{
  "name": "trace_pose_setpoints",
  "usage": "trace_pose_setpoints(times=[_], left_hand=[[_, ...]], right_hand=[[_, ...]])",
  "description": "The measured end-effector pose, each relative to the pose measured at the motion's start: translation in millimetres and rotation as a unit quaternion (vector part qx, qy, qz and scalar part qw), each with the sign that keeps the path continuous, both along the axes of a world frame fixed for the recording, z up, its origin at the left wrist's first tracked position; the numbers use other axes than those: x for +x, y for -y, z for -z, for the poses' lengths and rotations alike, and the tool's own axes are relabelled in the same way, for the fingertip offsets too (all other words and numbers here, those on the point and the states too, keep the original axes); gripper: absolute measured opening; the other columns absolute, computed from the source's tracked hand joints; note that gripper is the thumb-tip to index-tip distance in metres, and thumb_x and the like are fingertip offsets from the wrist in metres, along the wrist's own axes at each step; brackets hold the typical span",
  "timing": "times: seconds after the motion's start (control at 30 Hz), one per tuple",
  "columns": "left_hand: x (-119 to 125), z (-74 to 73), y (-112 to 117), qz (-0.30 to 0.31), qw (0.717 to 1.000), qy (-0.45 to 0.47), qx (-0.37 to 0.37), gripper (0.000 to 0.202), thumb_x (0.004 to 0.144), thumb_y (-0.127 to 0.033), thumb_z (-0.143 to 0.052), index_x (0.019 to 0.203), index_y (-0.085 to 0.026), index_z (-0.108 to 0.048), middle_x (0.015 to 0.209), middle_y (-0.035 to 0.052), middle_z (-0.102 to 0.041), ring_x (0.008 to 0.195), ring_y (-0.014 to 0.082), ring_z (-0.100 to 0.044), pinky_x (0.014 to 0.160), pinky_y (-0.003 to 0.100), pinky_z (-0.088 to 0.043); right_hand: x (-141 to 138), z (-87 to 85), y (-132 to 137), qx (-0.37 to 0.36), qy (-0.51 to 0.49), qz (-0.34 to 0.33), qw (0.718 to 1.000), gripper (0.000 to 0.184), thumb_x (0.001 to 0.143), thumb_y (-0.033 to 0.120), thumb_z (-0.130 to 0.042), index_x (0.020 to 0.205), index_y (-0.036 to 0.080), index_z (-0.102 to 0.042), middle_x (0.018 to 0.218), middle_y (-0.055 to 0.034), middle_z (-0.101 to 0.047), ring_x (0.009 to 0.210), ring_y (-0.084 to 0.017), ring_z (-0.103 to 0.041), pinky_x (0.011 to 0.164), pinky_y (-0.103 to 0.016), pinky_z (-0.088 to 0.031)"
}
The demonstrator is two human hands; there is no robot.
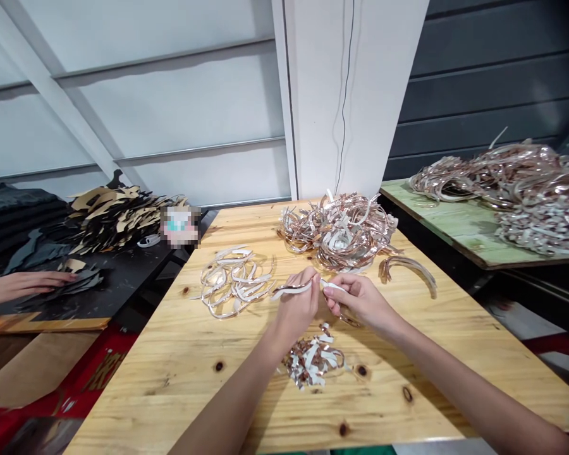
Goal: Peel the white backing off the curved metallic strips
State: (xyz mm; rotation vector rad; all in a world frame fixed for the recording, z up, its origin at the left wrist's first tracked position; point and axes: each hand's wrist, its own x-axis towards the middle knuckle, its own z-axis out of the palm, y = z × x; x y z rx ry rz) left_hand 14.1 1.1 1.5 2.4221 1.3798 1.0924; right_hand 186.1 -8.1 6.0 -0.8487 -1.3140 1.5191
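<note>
Over the middle of the wooden table, my left hand (299, 300) is closed around a curved strip (291, 290), white with a shiny copper edge. My right hand (355, 300) pinches the strip's other end between thumb and fingers, close beside the left. A piece of strip also hangs beneath the right fingers. Under both hands lies a small heap of short white and copper scraps (313, 360). Left of my hands, loose curved strips (234, 281) are spread in a tangle. Behind them rises a large pile of copper and white strips (344, 230). A small bundle of strips (410, 268) rests to the right.
A green-topped table (450, 221) on the right bears more heaped copper strips (512, 183). On the left, a co-worker's hand (33, 284) touches dark pieces on a black table (118, 278), near stacked black and tan cutouts (118, 218). A white pillar (341, 95) stands behind.
</note>
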Motion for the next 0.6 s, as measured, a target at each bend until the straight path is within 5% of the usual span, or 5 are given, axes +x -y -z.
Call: trace_pose_setpoints(times=[0.13,0.27,0.47,0.6], left_hand=[[-6,-7.0,-8,-0.053,0.988,0.137,-0.040,0.032,0.109,-0.033,-0.025,0.085,-0.023,-0.045,0.073,0.0000,-0.051,0.065,0.0171,-0.051,0.067,0.030,-0.041],[-24,-12.2,-25,-0.093,0.967,0.231,-0.055,0.042,0.107,-0.044,-0.033,0.077,-0.021,-0.051,0.068,0.0002,-0.055,0.063,0.0145,-0.053,0.066,0.029,-0.040],[-37,-3.0,-47,-0.103,0.881,0.439,-0.143,0.063,0.097,-0.066,-0.045,0.057,-0.018,-0.053,0.047,-0.0005,-0.051,0.043,0.0105,-0.048,0.047,0.024,-0.036],[-35,-3.1,-44,-0.089,0.867,0.465,-0.156,0.071,0.097,-0.071,-0.040,0.047,-0.020,-0.045,0.042,-0.0004,-0.047,0.040,0.0101,-0.046,0.045,0.024,-0.036]], right_hand=[[1,-5.3,11,-0.101,-0.007,-0.139,0.985,0.029,0.077,0.042,-0.085,0.079,0.016,-0.071,0.064,0.0007,-0.068,0.048,-0.009,-0.056,0.050,-0.021,-0.043],[-1,-11.9,23,-0.052,0.025,-0.277,0.959,0.029,0.089,0.044,-0.073,0.082,0.016,-0.077,0.080,-0.0036,-0.070,0.068,-0.013,-0.062,0.068,-0.027,-0.048],[-3,-13.6,29,0.105,0.155,-0.277,0.942,0.027,0.087,0.042,-0.075,0.078,0.017,-0.076,0.073,-0.0005,-0.060,0.068,-0.014,-0.054,0.063,-0.027,-0.041],[-5,-9.5,32,0.205,0.273,-0.227,0.912,0.024,0.079,0.036,-0.082,0.083,0.020,-0.065,0.080,0.0018,-0.057,0.073,-0.014,-0.053,0.065,-0.025,-0.039]])
